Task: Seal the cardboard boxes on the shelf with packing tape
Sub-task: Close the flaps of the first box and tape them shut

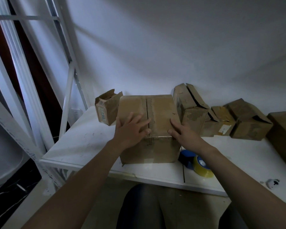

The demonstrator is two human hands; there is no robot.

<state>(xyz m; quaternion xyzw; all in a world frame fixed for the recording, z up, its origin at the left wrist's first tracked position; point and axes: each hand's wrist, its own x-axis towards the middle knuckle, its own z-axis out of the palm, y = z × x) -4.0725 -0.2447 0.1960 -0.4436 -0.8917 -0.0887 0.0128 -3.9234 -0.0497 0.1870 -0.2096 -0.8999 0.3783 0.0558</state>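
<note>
Nearest the lens: the person's dark-trousered knee (139,207), with both bare forearms reaching up over it to the large box (155,151).

The large box stands on the white shelf (82,142) close to its front edge, flaps folded down, centre seam visible.

Left hand (130,129): flat on the top left of the seam, fingers spread and straight, grasping nothing.

Right hand (182,133): flat at the top's front right corner, fingers straight, grasping nothing.

Tape dispenser (199,166): blue, carrying a yellowish roll, on the shelf just right of the large box's base, under the right forearm.

Small open box (106,109): behind the large box's left corner.

Further boxes (249,123): in a row to its right along the wall, several with flaps raised.
</note>
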